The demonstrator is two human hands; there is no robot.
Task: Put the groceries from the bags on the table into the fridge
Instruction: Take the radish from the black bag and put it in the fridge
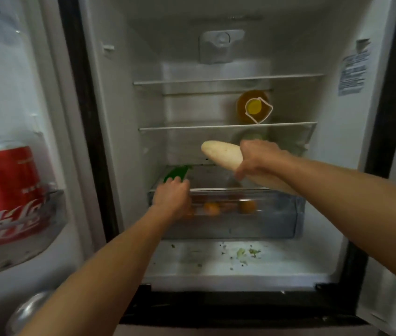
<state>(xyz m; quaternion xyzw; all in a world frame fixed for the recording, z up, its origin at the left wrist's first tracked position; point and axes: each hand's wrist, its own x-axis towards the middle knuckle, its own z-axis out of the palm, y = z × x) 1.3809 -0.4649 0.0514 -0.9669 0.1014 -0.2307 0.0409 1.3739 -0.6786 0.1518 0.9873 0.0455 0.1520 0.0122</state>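
Note:
The fridge stands open in front of me. My right hand (257, 158) grips a long white radish (221, 154), held level above the clear crisper drawer (277, 214) with its tip pointing left. My left hand (172, 195) reaches over the drawer's left rim and holds a green vegetable (176, 173) on the shelf just behind the drawer. Orange fruits (212, 208) lie inside the drawer, blurred through its front wall.
A bottle of yellow liquid (252, 107) lies on the middle glass shelf (192, 128). A red cola can (5, 190) sits in the door rack at the left. Green scraps (243, 254) litter the fridge floor below the drawer. The top shelf (192, 81) holds nothing visible.

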